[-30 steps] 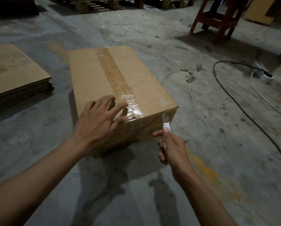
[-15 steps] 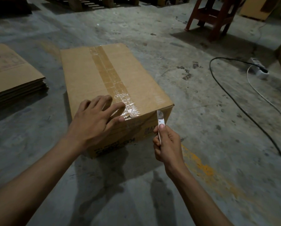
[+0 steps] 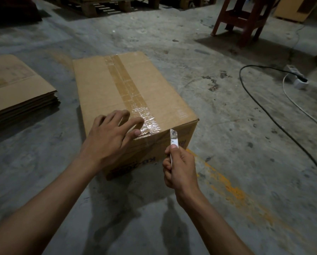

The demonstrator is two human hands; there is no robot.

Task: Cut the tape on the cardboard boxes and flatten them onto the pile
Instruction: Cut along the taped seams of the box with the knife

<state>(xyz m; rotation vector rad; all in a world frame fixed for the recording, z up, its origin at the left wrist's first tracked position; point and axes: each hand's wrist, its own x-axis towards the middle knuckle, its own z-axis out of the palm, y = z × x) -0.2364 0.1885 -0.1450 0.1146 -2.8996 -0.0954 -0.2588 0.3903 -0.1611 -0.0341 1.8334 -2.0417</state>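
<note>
- A sealed cardboard box sits on the concrete floor at frame centre, brown tape running along its top.
- The left hand lies open, fingers spread, on the box's near top edge beside the tape.
- The right hand is closed around a cutter, blade up against the box's near face.
- A pile of flattened cardboard lies at left.

Stained concrete floor — red wooden stool beyond.

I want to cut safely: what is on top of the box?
On the box top: a tape strip along its middle, and the left hand near the close edge. The inside is hidden.
</note>
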